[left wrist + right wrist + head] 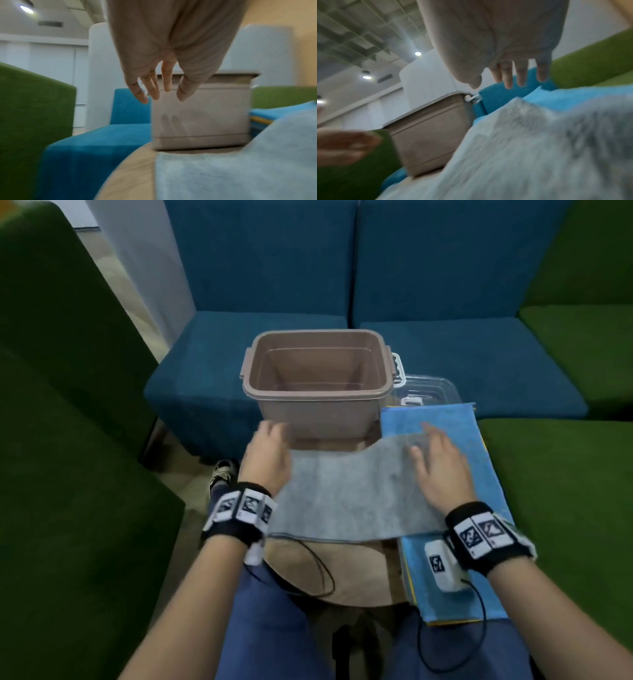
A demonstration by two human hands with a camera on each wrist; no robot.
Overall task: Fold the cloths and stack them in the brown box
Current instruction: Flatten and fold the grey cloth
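I see the grey cloth (346,494) spread across the round table (342,570), its right end lying over the blue cloths (455,587) stacked there. My left hand (267,457) hovers at the cloth's left edge, fingers straight and spread, holding nothing. My right hand (442,470) lies flat over the cloth's right end, fingers straight. The brown box (317,392) stands on the table just beyond the cloth, with nothing inside. A clear lid (428,392) lies beside it.
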